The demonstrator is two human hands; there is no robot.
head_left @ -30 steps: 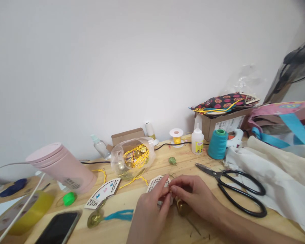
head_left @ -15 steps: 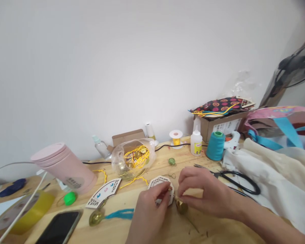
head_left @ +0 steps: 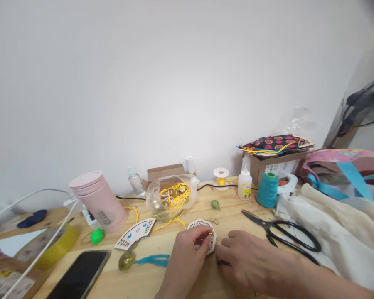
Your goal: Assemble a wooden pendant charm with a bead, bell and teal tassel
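Wooden lattice panel [head_left: 200, 224] pinched in the left hand [head_left: 184, 261]; right hand [head_left: 252, 263] half-curled just beside it, hold unclear

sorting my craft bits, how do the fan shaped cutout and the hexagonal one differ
The fan-shaped cutout lies on the table, while the hexagonal cutout sits in the left hand. The fan shows blue and pink marks; the hexagon's middle is hidden. Both show pale lattice.

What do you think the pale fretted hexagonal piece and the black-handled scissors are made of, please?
The pale fretted hexagonal piece looks like thin matte wood or card, from its crisp lattice cut-outs. The black-handled scissors show grey metallic steel-like blades and glossy plastic-looking handles.
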